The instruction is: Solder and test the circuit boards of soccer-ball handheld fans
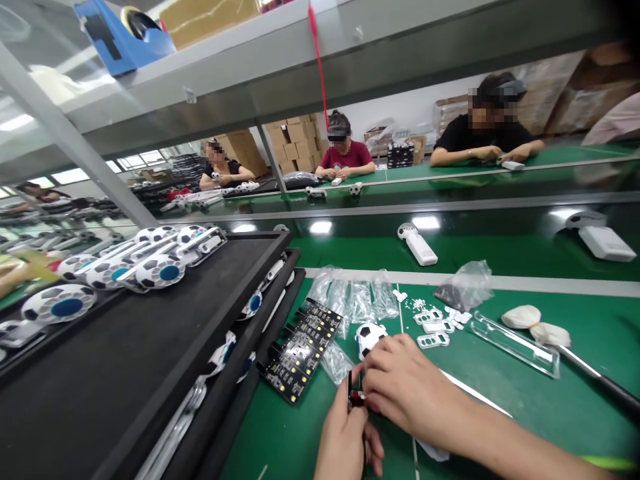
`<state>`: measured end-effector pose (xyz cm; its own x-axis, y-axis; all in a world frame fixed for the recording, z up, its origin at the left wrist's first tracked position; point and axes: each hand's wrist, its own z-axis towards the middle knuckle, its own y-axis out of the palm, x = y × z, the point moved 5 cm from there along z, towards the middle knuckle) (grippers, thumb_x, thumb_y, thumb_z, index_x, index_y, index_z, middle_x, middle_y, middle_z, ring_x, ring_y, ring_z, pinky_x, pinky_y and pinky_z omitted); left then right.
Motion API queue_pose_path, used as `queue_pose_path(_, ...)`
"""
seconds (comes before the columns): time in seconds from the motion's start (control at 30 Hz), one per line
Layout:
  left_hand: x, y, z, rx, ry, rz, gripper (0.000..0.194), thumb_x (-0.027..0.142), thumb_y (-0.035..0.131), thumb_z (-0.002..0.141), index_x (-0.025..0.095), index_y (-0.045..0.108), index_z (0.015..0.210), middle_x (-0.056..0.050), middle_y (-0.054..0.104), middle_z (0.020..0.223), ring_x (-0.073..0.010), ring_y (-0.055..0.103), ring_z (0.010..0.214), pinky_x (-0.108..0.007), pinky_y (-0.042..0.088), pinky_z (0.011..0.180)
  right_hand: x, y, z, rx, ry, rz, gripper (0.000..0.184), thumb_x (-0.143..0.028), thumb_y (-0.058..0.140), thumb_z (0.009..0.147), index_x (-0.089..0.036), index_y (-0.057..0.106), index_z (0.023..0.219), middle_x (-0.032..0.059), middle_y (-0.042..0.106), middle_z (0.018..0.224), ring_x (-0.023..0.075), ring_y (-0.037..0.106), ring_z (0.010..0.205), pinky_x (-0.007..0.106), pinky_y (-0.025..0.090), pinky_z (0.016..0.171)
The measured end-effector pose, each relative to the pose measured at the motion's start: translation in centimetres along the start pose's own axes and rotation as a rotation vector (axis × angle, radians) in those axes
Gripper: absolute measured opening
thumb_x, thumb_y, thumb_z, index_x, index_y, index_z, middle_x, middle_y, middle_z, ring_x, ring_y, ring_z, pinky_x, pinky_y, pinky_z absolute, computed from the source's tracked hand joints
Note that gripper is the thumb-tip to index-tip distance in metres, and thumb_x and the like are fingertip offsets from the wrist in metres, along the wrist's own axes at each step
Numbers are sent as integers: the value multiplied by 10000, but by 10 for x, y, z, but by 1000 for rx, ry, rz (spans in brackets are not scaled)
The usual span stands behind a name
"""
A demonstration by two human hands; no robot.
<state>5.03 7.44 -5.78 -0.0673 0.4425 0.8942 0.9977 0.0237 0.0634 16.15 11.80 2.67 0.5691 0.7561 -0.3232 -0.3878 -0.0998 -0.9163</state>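
My left hand (pixel 343 433) grips a thin black piece (pixel 350 385) that looks like a small circuit board, held upright above the green table. Over it bends my right hand (pixel 405 380), its fingers closed at the board's edge; whatever they pinch is hidden, though a small red spot shows between the hands. Just beyond my right fingers lies a black-and-white football-patterned part (pixel 370 339). To the left of my hands is a panel of joined black circuit boards (pixel 304 350) with yellow dots.
Stacked black trays (pixel 125 373) with football-headed parts fill the left. Clear plastic sleeves (pixel 360 300), small white parts (pixel 433 327), a clear case (pixel 517 343) and a mallet-like tool (pixel 590 360) lie beyond my hands. White handheld units (pixel 420 247) sit on the belt; several people work opposite.
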Motion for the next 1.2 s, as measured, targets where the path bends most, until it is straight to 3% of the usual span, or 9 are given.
queue_pose_path(0.43,6,4,-5,58,18,-29,498,218,356,805,127,371,1295,72,483,404,-103,408,331,-175,338,331,-2,6,6,-15,-45,-47,125,-258,502,897,-204,550,795,-2,588,883,190,449,879,383,284,807)
queue_pose_path(0.83,-1,0,0,-24,-16,98,521,230,337,828,95,304,1330,74,504,387,-104,409,304,-174,341,309,-8,2,4,-36,-118,-152,183,-269,463,932,-180,561,806,26,574,857,203,445,856,386,294,768)
queue_pose_path(1.2,9,-1,-3,-79,-60,178,462,173,317,805,116,405,1255,73,506,399,-107,413,321,-195,341,335,-15,1,4,-72,-251,-257,211,-240,468,940,-172,547,756,21,539,815,205,440,828,403,312,796)
